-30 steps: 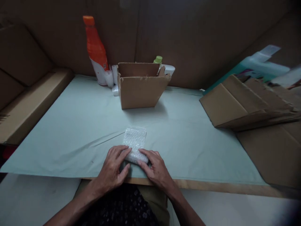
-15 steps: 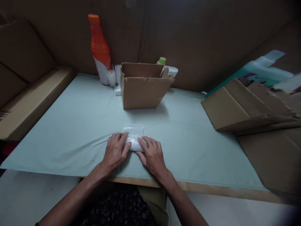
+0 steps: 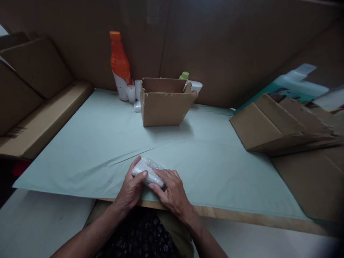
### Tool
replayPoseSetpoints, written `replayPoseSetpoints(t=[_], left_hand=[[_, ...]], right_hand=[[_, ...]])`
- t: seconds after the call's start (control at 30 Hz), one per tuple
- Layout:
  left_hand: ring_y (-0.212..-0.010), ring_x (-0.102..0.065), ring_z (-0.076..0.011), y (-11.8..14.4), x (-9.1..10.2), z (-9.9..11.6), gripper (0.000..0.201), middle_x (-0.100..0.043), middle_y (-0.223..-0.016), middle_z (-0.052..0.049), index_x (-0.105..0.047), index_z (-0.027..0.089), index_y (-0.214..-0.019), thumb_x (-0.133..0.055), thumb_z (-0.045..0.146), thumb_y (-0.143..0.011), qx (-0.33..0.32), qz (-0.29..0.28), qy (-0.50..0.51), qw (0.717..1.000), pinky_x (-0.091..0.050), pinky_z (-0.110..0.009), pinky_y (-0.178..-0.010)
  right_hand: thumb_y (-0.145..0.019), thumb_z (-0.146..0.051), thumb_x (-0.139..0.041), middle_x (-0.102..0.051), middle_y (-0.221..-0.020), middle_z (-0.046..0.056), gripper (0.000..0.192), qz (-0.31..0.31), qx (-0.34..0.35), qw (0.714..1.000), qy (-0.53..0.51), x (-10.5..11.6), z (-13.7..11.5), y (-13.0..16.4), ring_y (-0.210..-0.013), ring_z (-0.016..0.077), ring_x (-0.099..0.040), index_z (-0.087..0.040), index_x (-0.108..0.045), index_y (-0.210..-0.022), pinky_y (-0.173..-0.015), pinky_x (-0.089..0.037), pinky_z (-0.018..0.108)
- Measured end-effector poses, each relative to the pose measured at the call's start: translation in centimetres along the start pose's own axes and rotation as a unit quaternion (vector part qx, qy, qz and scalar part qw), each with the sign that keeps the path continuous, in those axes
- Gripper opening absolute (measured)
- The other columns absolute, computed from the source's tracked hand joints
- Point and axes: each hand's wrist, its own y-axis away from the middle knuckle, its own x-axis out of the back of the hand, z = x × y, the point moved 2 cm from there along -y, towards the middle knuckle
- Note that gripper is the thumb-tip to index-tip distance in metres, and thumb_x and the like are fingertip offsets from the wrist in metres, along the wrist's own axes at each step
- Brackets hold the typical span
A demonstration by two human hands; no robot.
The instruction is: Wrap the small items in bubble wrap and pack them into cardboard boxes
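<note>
A bubble-wrap roll [image 3: 151, 175] lies tilted between my two hands, close to the front edge of the table; whatever may be wrapped inside cannot be made out. My left hand [image 3: 133, 182] grips its upper left end, with the thumb on top and the fingers behind. Around the lower right end, my right hand [image 3: 170, 186] is closed, thumb on the near side and fingers over the far side. A loose flap of the wrap shows behind the roll, partly covered by the right fingers.
An open cardboard box [image 3: 163, 109] stands behind my hands. Left of it are an orange bottle [image 3: 120, 62] and several small wrapped rolls [image 3: 137, 89]. Cardboard boxes [image 3: 258, 125] and a jug of green liquid [image 3: 290, 86] occupy the right. A long carton [image 3: 53, 114] borders the left side.
My hands have lifted the bubble-wrap roll off the cloth and brought it nearer to me. It has turned from lying level to slanting, and my left hand now wraps round its end.
</note>
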Motion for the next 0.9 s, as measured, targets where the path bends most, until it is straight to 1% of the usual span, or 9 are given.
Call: replayPoseSetpoints(t=[0.13, 0.23, 0.3, 0.37, 0.47, 0.57, 0.67, 0.8, 0.9], left_hand=[[-0.091, -0.065, -0.0178, 0.0, -0.6, -0.9, 0.079, -0.071, -0.102, -0.004, -0.057, 0.018, -0.132, -0.090, 0.026, -0.060, 0.029, 0.003, 0.087, 0.996, -0.049, -0.027, -0.085], [-0.090, -0.065, -0.0167, -0.1, -0.7, -1.3, 0.066, -0.072, -0.101, -0.003, -0.064, 0.017, -0.123, -0.090, 0.024, -0.062, 0.036, -0.004, 0.111, 0.993, -0.050, -0.026, -0.083], [-0.088, -0.066, -0.0168, 0.0, -0.8, -1.3, 0.054, -0.073, -0.098, -0.003, -0.069, 0.016, -0.112, -0.091, 0.025, -0.063, 0.043, -0.009, 0.130, 0.991, -0.052, -0.027, -0.085], [-0.086, -0.066, -0.0170, 0.0, -1.0, -1.3, 0.045, -0.073, -0.094, -0.004, -0.071, 0.015, -0.100, -0.092, 0.027, -0.062, 0.051, -0.004, 0.147, 0.988, -0.053, -0.029, -0.088], [-0.081, -0.066, -0.0165, 0.1, -1.3, -1.4, 0.042, -0.073, -0.089, -0.003, -0.072, 0.013, -0.092, -0.093, 0.029, -0.059, 0.054, 0.007, 0.148, 0.987, -0.053, -0.030, -0.090], [-0.081, -0.067, -0.0176, 0.4, -1.7, -1.8, 0.042, -0.073, -0.088, -0.003, -0.070, 0.013, -0.094, -0.091, 0.032, -0.063, 0.046, -0.019, 0.124, 0.991, -0.053, -0.032, -0.090], [-0.088, -0.067, -0.0193, 0.7, -1.6, -2.0, 0.046, -0.073, -0.094, -0.004, -0.068, 0.015, -0.101, -0.090, 0.034, -0.065, 0.032, -0.038, 0.109, 0.993, -0.052, -0.032, -0.089], [-0.089, -0.066, -0.0173, 0.7, -0.7, -1.6, 0.075, -0.072, -0.103, -0.002, -0.058, 0.022, -0.127, -0.091, 0.026, -0.060, 0.007, -0.004, 0.080, 0.997, -0.050, -0.029, -0.084], [-0.087, -0.065, -0.0152, 0.3, -0.2, -1.4, 0.082, -0.071, -0.104, -0.003, -0.052, 0.022, -0.135, -0.090, 0.028, -0.062, -0.014, 0.018, 0.040, 0.999, -0.050, -0.027, -0.081]], right_hand=[[-0.102, -0.050, -0.041, -0.072, -0.108, 0.010, 0.043, 0.055, -0.034, 0.997, 0.038, -0.7, 0.1, 1.0, -0.094, 0.0262, -0.062, -0.019, -0.062, -0.122, -0.083, -0.043, 0.042], [-0.101, -0.052, -0.040, -0.063, -0.129, 0.013, 0.048, 0.124, -0.075, 0.989, 0.023, -0.9, 0.6, 2.1, -0.116, 0.0304, -0.056, -0.021, -0.054, -0.135, -0.096, -0.042, 0.048], [-0.101, -0.053, -0.040, -0.053, -0.143, 0.013, 0.053, 0.151, -0.120, 0.980, -0.052, -1.0, 0.8, 3.0, -0.128, 0.0310, -0.051, -0.024, -0.043, -0.145, -0.103, -0.041, 0.051], [-0.101, -0.056, -0.039, -0.045, -0.151, 0.013, 0.058, 0.155, -0.165, 0.962, -0.155, -1.4, 0.8, 3.7, -0.131, 0.0303, -0.050, -0.027, -0.034, -0.151, -0.104, -0.043, 0.050], [-0.099, -0.059, -0.040, -0.037, -0.157, 0.013, 0.066, 0.156, -0.188, 0.934, -0.261, -2.3, 0.0, 4.0, -0.136, 0.0305, -0.047, -0.029, -0.025, -0.156, -0.107, -0.043, 0.050], [-0.102, -0.053, -0.038, -0.041, -0.155, 0.011, 0.061, 0.185, -0.214, 0.920, -0.272, -3.2, -0.8, 3.4, -0.141, 0.0292, -0.042, -0.030, -0.024, -0.156, -0.113, -0.038, 0.053], [-0.104, -0.046, -0.036, -0.051, -0.144, 0.010, 0.051, 0.219, -0.242, 0.910, -0.257, -3.7, -0.9, 2.6, -0.135, 0.0259, -0.047, -0.031, -0.031, -0.152, -0.113, -0.038, 0.051], [-0.102, -0.043, -0.043, -0.057, -0.136, 0.009, 0.046, 0.206, -0.248, 0.900, -0.292, -3.9, -0.7, 2.4, -0.127, 0.0236, -0.054, -0.030, -0.043, -0.146, -0.110, -0.042, 0.046], [-0.094, -0.049, -0.059, -0.057, -0.138, 0.011, 0.059, 0.209, -0.270, 0.855, -0.389, -3.7, -0.2, 2.8, -0.123, 0.0245, -0.057, -0.026, -0.042, -0.146, -0.102, -0.049, 0.040]])
